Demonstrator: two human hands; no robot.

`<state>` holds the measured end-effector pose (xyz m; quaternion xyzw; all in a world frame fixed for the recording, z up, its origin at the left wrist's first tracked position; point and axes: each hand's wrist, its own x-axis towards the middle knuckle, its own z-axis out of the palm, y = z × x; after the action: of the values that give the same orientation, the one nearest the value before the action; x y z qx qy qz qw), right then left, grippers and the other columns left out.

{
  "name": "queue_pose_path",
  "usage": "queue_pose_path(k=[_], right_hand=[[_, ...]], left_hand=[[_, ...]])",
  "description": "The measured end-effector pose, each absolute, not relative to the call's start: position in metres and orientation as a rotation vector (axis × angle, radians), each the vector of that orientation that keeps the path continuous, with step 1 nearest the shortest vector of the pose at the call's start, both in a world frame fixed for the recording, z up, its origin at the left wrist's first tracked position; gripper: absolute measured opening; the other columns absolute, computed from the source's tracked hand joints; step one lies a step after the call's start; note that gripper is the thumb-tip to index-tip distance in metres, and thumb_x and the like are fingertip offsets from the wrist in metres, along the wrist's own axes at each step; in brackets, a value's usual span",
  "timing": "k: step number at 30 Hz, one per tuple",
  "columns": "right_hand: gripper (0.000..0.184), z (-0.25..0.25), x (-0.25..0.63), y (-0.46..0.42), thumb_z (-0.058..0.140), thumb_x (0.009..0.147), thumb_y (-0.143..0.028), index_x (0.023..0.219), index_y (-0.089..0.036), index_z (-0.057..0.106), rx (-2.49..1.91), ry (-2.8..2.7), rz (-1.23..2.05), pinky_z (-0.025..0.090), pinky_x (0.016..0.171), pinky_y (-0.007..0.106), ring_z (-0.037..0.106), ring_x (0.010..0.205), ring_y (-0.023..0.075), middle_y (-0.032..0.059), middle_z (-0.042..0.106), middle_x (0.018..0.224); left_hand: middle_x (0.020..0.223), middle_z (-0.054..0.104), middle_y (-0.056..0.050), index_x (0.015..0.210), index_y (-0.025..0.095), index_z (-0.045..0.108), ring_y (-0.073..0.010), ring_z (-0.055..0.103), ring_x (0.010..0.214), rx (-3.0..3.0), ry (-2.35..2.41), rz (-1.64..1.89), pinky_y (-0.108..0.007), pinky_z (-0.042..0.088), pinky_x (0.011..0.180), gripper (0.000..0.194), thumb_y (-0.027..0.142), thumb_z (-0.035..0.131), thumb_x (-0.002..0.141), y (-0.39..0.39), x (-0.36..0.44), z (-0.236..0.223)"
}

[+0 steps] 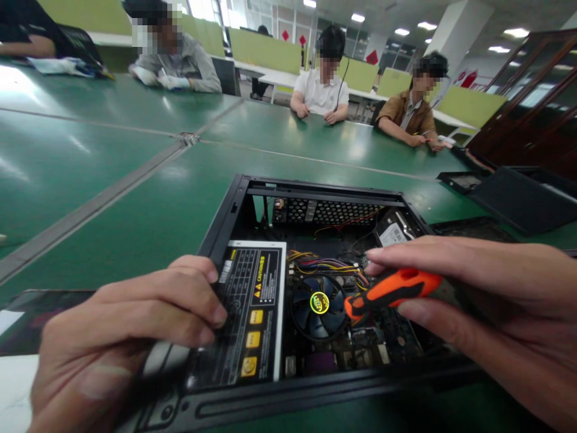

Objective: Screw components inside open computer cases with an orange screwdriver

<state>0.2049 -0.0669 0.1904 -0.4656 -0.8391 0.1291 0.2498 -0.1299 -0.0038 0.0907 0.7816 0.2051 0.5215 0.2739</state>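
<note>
An opened black computer case (324,380) lies in front of me. At its left side sits a power supply (265,276) with a black and yellow label. My left hand (135,331) is closed round the case's left edge, its fingertips resting on the power supply. Between the thumb and fingers of my right hand (487,294) is a screwdriver (401,288) with an orange and black handle; no shaft can be made out. The handle hovers over the inside of the case, beside a round cooling fan (319,304). Coloured cables (324,263) run behind the fan.
The case stands on a green table (148,198) crossed by grey seams. Black panels (523,198) lie at the right. A dark flat object (49,304) is left of my left hand. Several people sit across the table, one in a white shirt (320,93).
</note>
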Motion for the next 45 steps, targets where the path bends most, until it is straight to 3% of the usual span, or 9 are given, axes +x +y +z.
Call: queue_pose_path(k=[5,10,14,18,20,22,24,28,45], right_hand=[[0.034,0.188,0.177,-0.053,0.057,0.097,-0.015,0.130,-0.024,0.060,-1.089,-2.396,0.549,0.053,0.092,0.014,0.069,0.104,0.0090,-0.0032,0.073,0.120],[0.034,0.185,0.169,-0.048,0.055,0.098,-0.012,0.131,-0.021,0.060,-1.070,-2.416,0.640,0.047,0.098,0.011,0.065,0.107,0.0051,-0.0024,0.072,0.120],[0.031,0.180,0.167,-0.046,0.055,0.099,-0.014,0.129,-0.016,0.061,-1.018,-2.441,0.620,0.048,0.098,0.015,0.065,0.108,0.0077,0.0013,0.072,0.120],[0.029,0.174,0.162,-0.043,0.062,0.098,-0.028,0.120,-0.011,0.066,-0.889,-2.482,0.398,0.055,0.083,0.025,0.068,0.087,0.0147,0.0048,0.075,0.097],[0.029,0.176,0.161,-0.042,0.058,0.099,-0.025,0.124,-0.011,0.064,-0.913,-2.519,0.406,0.054,0.088,0.025,0.068,0.093,0.0155,0.0062,0.074,0.104],[0.033,0.183,0.161,-0.040,0.053,0.100,-0.018,0.133,-0.015,0.057,-0.976,-2.556,0.492,0.049,0.099,0.024,0.065,0.111,0.0141,0.0056,0.071,0.123],[0.035,0.192,0.163,-0.037,0.052,0.100,-0.016,0.135,-0.020,0.055,-1.090,-2.528,0.526,0.049,0.099,0.023,0.064,0.116,0.0133,0.0028,0.068,0.130],[0.022,0.198,0.167,-0.021,0.055,0.098,-0.018,0.118,-0.022,0.062,-1.303,-2.384,0.347,0.052,0.085,0.027,0.069,0.099,0.0163,0.0021,0.073,0.112],[0.020,0.178,0.153,0.002,0.061,0.096,-0.020,0.115,-0.016,0.066,-1.276,-2.434,0.308,0.049,0.086,0.028,0.069,0.097,0.0174,0.0047,0.075,0.108]], left_hand=[[0.073,0.075,0.001,0.079,0.030,0.077,-0.0215,0.067,0.061,2.113,0.652,1.354,-0.046,0.049,0.091,0.032,0.047,0.052,0.090,-0.008,-0.129,0.093],[0.072,0.075,0.001,0.080,0.032,0.078,-0.0211,0.068,0.061,2.100,0.668,1.354,-0.044,0.050,0.091,0.032,0.048,0.052,0.091,-0.010,-0.127,0.093],[0.071,0.075,0.001,0.080,0.033,0.078,-0.0208,0.068,0.061,2.114,0.662,1.340,-0.043,0.050,0.093,0.035,0.051,0.050,0.093,-0.008,-0.128,0.092],[0.068,0.074,0.000,0.079,0.032,0.078,-0.0214,0.066,0.059,2.120,0.645,1.359,-0.045,0.051,0.090,0.037,0.052,0.050,0.092,-0.006,-0.127,0.094],[0.068,0.075,-0.001,0.079,0.031,0.078,-0.0221,0.066,0.058,2.115,0.621,1.362,-0.046,0.050,0.089,0.036,0.052,0.052,0.091,-0.005,-0.126,0.095],[0.068,0.075,-0.001,0.078,0.030,0.077,-0.0224,0.066,0.058,2.093,0.617,1.362,-0.046,0.050,0.088,0.035,0.052,0.053,0.090,-0.006,-0.125,0.096],[0.068,0.075,-0.001,0.078,0.030,0.077,-0.0223,0.066,0.059,2.087,0.611,1.367,-0.045,0.049,0.088,0.036,0.053,0.052,0.090,-0.006,-0.124,0.098],[0.073,0.077,0.000,0.079,0.029,0.076,-0.0206,0.068,0.062,2.109,0.577,1.363,-0.041,0.047,0.091,0.035,0.052,0.051,0.091,-0.006,-0.122,0.101],[0.075,0.077,-0.001,0.081,0.028,0.075,-0.0190,0.069,0.067,2.111,0.538,1.334,-0.037,0.047,0.090,0.033,0.047,0.051,0.094,-0.008,-0.114,0.109]])
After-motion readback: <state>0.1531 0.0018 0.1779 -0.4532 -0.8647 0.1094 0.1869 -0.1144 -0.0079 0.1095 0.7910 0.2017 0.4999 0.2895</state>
